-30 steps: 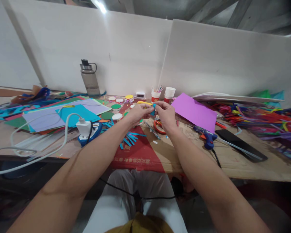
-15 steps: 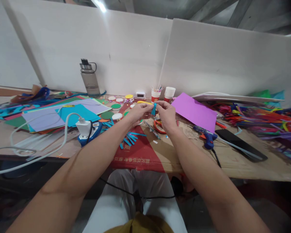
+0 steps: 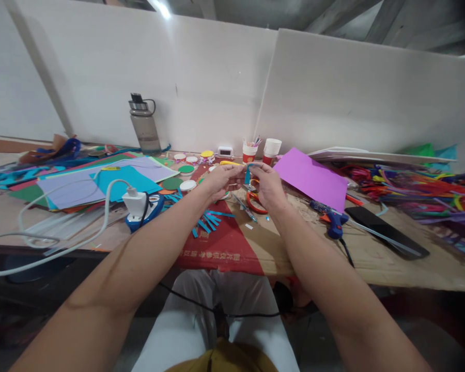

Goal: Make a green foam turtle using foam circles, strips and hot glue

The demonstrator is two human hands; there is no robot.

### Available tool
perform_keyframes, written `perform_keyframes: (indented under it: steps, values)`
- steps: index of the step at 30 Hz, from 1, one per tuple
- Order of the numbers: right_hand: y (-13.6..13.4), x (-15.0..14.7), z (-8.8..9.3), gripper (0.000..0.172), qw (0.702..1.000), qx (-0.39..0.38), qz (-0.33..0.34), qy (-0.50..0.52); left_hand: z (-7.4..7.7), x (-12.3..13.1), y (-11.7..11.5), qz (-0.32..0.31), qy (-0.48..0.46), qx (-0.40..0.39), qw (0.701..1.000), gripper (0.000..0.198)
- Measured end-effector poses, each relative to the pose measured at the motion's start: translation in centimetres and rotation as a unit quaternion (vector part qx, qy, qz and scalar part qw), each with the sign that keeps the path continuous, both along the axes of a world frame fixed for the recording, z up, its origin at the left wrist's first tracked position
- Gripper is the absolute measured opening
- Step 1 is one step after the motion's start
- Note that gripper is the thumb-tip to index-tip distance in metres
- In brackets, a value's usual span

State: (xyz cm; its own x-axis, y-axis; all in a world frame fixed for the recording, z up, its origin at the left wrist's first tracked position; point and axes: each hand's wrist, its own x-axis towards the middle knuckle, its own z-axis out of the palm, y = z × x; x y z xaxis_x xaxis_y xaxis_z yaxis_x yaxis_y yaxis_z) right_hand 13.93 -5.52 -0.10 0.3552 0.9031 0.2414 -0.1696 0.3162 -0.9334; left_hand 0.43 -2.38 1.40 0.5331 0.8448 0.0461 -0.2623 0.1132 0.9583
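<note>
A narrow blue paper strip (image 3: 247, 176) is pinched between my two hands above the table, bent over at its top with one end hanging down. My left hand (image 3: 225, 181) grips it from the left, fingers curled. My right hand (image 3: 269, 182) holds its upper bend with thumb and fingers together. A yellow piece (image 3: 229, 163) shows along the top of my left hand; whether I hold it or it lies behind, I cannot tell. Under my right hand lie orange-handled scissors (image 3: 257, 205), beside a slim pen-like tool (image 3: 248, 211). Cut blue paper strips (image 3: 207, 223) lie nearer me.
Left stand a blue-and-white power socket (image 3: 141, 209), coloured paper sheets (image 3: 70, 186) and a water bottle (image 3: 144, 126). Paper cups (image 3: 272, 149) stand at the back. Right are a purple sheet (image 3: 313, 178), a glue gun (image 3: 335, 222), a black phone (image 3: 385, 232) and colourful pipe cleaners (image 3: 403, 188).
The blue strip has turned between my fingers and now shows a bend at its top with a longer hanging end. My right hand has shifted slightly; the view has moved a little.
</note>
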Motion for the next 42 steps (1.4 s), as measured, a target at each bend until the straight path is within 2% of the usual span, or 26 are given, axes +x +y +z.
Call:
perform_keyframes:
  steps: [3,7,9,18,22,29,33,38,42]
  values:
    - [-0.2,-0.1,0.1,0.022,1.0,-0.006,0.023,0.006,-0.2,0.2,-0.2,0.02,0.046,0.067,0.997,0.035]
    - [-0.6,-0.3,0.4,0.019,0.999,-0.02,0.023,0.023,-0.6,0.3,-0.3,0.088,0.117,0.212,0.966,0.036]
    - [-0.7,-0.4,0.5,0.018,0.999,-0.02,0.021,0.042,-0.6,0.3,-0.4,0.102,0.134,0.238,0.957,0.037]
    - [-0.8,-0.5,0.6,0.017,0.997,-0.017,0.025,0.07,-0.9,0.4,-0.1,0.057,0.084,0.174,0.979,0.041]
    - [-0.8,0.1,1.1,0.014,0.995,-0.022,0.037,0.095,-1.0,0.3,0.4,0.073,0.078,0.165,0.98,0.039]
    - [-1.4,0.4,2.2,0.016,0.987,-0.08,0.064,0.12,-0.9,-0.1,0.6,0.154,0.154,0.341,0.915,0.018]
    - [-1.6,0.4,2.5,0.02,0.982,-0.109,0.092,0.12,-1.1,-0.2,0.9,0.2,0.186,0.393,0.878,0.011]
    - [-1.6,0.7,2.4,0.033,0.97,-0.146,0.167,0.101,-1.0,-0.5,0.7,0.234,0.24,0.455,0.825,0.008]
    - [-1.6,1.0,2.1,0.025,0.962,-0.129,0.219,0.102,-0.8,-0.5,0.4,0.234,0.259,0.468,0.812,0.009]
